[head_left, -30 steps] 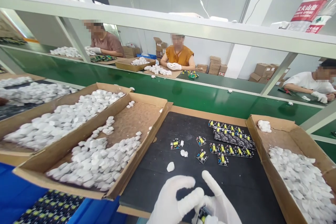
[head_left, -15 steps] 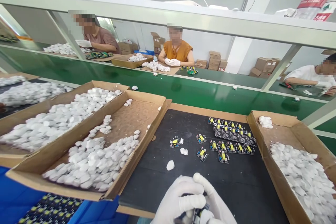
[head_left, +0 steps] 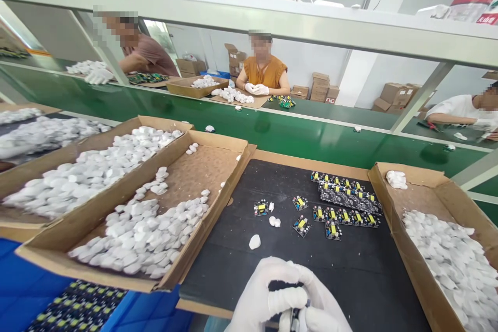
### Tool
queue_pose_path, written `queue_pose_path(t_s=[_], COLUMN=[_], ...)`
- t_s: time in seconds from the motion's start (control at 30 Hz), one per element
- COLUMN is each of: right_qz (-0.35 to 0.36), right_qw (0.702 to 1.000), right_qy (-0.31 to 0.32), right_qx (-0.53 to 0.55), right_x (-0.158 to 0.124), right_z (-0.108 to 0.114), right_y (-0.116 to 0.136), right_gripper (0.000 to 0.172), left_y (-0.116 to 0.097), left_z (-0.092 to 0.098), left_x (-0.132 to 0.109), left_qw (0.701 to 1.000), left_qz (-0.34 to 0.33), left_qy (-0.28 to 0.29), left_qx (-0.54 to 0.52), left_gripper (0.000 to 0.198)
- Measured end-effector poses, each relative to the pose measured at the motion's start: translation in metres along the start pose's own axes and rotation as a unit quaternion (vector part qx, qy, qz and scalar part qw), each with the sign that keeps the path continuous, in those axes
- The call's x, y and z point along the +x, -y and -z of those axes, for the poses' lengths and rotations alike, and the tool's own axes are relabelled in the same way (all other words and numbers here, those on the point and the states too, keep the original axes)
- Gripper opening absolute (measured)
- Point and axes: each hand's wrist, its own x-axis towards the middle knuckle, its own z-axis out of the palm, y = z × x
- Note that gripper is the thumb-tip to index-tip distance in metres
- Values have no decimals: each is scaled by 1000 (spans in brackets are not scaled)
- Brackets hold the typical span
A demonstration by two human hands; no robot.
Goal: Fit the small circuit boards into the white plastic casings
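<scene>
Both hands wear white gloves and meet at the bottom edge over the black mat [head_left: 280, 176]. My left hand [head_left: 264, 298] and my right hand [head_left: 324, 303] are closed together around a small circuit board [head_left: 294, 316], mostly hidden between the fingers. On the mat ahead lie several small circuit boards [head_left: 342, 202] with yellow parts, plus loose white plastic pieces [head_left: 254, 241]. The cardboard tray [head_left: 233, 163] to the left of the mat holds many white plastic shells. Another cardboard tray [head_left: 400, 249] to the right holds more white shells.
A second tray of white shells [head_left: 85, 171] lies further left. A blue bin [head_left: 23, 285] with circuit boards is at bottom left. A green conveyor belt [head_left: 288, 137] runs across behind the mat. Three people sit at work beyond it. A metal shelf rail [head_left: 272, 18] spans overhead.
My right index finger, raised a second ago, has curled down; both hands have closed tighter around the board and sunk toward the bottom edge. The view tilted slightly.
</scene>
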Motion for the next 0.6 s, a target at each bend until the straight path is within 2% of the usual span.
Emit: queue_pose_path(t_s=[0.13, 0.23, 0.33, 0.4, 0.47, 0.53, 0.6], right_qz=[5, -17, -33, -30, -16, -1, 11], right_qw=[999, 998, 998, 999, 999, 1000, 999], right_qy=[36, 50, 32, 17, 5, -2, 1], right_qx=[-1, -33, -45, -42, -35, -30, -35], right_x=[-1, -1, 1, 1, -2, -5, -9], right_z=[0, 0, 0, -2, -5, -7, -7], right_y=[4, 11, 18, 20, 17, 12, 6], right_gripper=[48, 38, 26, 21, 24, 36, 48], left_y=[1, 2, 2, 1, 1, 2, 6], left_z=[-3, -4, -2, -1, 1, 2, 4], left_x=[-4, -3, 1, 5, 7, 8, 7], left_qw=[999, 997, 996, 991, 976, 960, 956], left_qz=[-30, -56, -60, -97, -175, -242, -263], left_qy=[23, 16, 40, 61, 68, 63, 47], left_qx=[28, 45, 57, 75, 109, 129, 123], left_gripper=[40, 33, 25, 23, 33, 45, 44])
